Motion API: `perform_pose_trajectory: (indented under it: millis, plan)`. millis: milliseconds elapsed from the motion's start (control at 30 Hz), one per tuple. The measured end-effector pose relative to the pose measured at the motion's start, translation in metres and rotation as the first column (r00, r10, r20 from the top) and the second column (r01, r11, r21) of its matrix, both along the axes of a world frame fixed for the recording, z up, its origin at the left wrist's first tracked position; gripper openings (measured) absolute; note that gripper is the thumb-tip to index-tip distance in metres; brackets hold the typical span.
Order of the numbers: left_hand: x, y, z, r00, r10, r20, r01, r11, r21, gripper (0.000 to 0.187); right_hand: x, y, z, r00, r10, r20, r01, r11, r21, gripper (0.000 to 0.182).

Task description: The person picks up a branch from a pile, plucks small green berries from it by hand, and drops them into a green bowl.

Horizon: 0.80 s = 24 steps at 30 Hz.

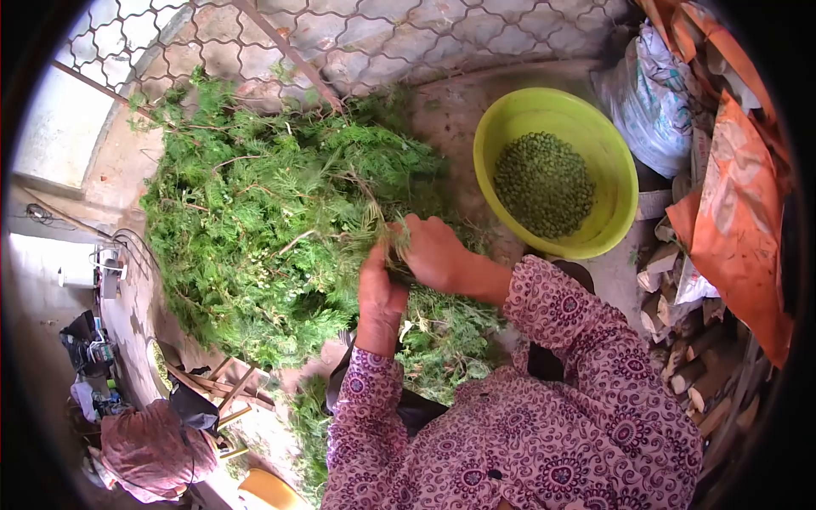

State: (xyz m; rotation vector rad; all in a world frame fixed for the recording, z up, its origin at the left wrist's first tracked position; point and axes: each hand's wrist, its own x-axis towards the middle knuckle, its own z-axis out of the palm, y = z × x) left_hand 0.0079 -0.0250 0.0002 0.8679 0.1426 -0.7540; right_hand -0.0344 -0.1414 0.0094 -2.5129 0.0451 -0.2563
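Observation:
My left hand (380, 293) and my right hand (433, 253) are close together at the near right side of a big heap of feathery green branches (255, 204). Both are closed, with fingers bent, on a leafy green sprig (374, 225) whose thin leaves stick up between them. Exactly what the fingertips pinch is hidden. To the right of my hands stands a yellow-green plastic basin (616, 191), holding many small round green pods or fruits (544, 183) on its bottom. More greenery (446, 336) lies below my wrists, near my lap.
A wire mesh fence (382, 38) runs along the back. White sacks (650, 102), an orange sheet (735, 221) and stacked firewood (697, 365) line the right. At lower left are another person (157, 450), a wooden frame (229, 382) and a yellow-orange tub (270, 489).

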Motion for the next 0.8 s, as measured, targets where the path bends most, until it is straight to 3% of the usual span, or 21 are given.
perform_pose_trajectory:
  millis: [33, 67, 100, 167, 267, 300, 367, 433, 467, 500, 533, 667, 733, 800]
  plan:
    - [0.004, 0.001, 0.002, 0.996, 0.069, -0.061, -0.071, 0.997, -0.033, 0.036, -0.001, 0.003, 0.003, 1.0, 0.003, 0.005, -0.003, 1.0, -0.002, 0.03]
    - [0.009, -0.001, 0.005, 0.979, 0.19, -0.071, -0.184, 0.98, 0.08, 0.033, -0.003, 0.006, 0.005, 0.981, 0.091, 0.169, -0.074, 0.992, -0.1, 0.029]
    - [0.011, 0.0, 0.006, 0.979, 0.193, -0.065, -0.188, 0.979, 0.075, 0.033, -0.004, 0.01, 0.007, 0.929, 0.189, 0.319, -0.126, 0.97, -0.208, 0.029]
    - [0.013, 0.006, 0.007, 0.982, 0.182, 0.048, -0.171, 0.968, -0.183, 0.04, -0.01, 0.019, 0.006, 0.943, 0.208, 0.26, -0.124, 0.944, -0.305, 0.031]
    - [0.009, 0.004, 0.011, 0.98, 0.2, -0.022, -0.201, 0.967, -0.154, 0.034, -0.01, 0.018, -0.005, 0.93, 0.203, 0.308, -0.108, 0.948, -0.301, 0.035]
    - [0.006, 0.004, 0.013, 0.977, 0.2, -0.067, -0.208, 0.968, -0.142, 0.036, -0.009, 0.016, -0.005, 0.949, 0.19, 0.252, -0.131, 0.964, -0.232, 0.036]
    - [0.003, 0.008, 0.008, 0.984, 0.168, -0.062, -0.175, 0.973, -0.148, 0.041, -0.007, 0.011, -0.002, 0.964, 0.181, 0.194, -0.151, 0.975, -0.161, 0.037]
    - [0.0, 0.014, 0.01, 0.996, 0.037, -0.085, -0.058, 0.963, -0.262, 0.052, -0.008, 0.007, 0.008, 0.975, 0.159, 0.155, -0.146, 0.985, -0.091, 0.039]
    - [-0.003, 0.016, 0.014, 0.997, 0.009, -0.078, -0.022, 0.984, -0.177, 0.064, -0.006, 0.006, 0.009, 0.975, 0.16, 0.157, -0.146, 0.985, -0.093, 0.039]
    - [-0.006, 0.018, 0.016, 0.997, 0.009, -0.076, -0.022, 0.984, -0.178, 0.064, -0.005, 0.005, 0.01, 0.962, 0.144, 0.231, -0.101, 0.977, -0.188, 0.034]
    - [-0.01, 0.019, 0.017, 1.0, -0.013, -0.026, 0.007, 0.98, -0.197, 0.067, -0.004, 0.005, 0.01, 0.943, 0.135, 0.305, -0.047, 0.959, -0.279, 0.029]
    - [-0.007, 0.02, 0.012, 0.999, -0.029, -0.014, 0.024, 0.96, -0.279, 0.075, 0.002, 0.006, 0.004, 0.96, 0.099, 0.261, -0.032, 0.968, -0.248, 0.028]
    - [-0.006, 0.017, 0.014, 0.998, -0.06, 0.007, 0.058, 0.944, -0.325, 0.075, 0.004, 0.001, 0.004, 0.912, 0.062, 0.406, -0.029, 0.996, -0.087, 0.028]
    - [-0.008, 0.009, 0.018, 0.975, -0.088, 0.203, 0.15, 0.938, -0.313, 0.077, 0.005, 0.004, 0.003, 0.95, 0.085, 0.302, -0.037, 0.986, -0.16, 0.025]
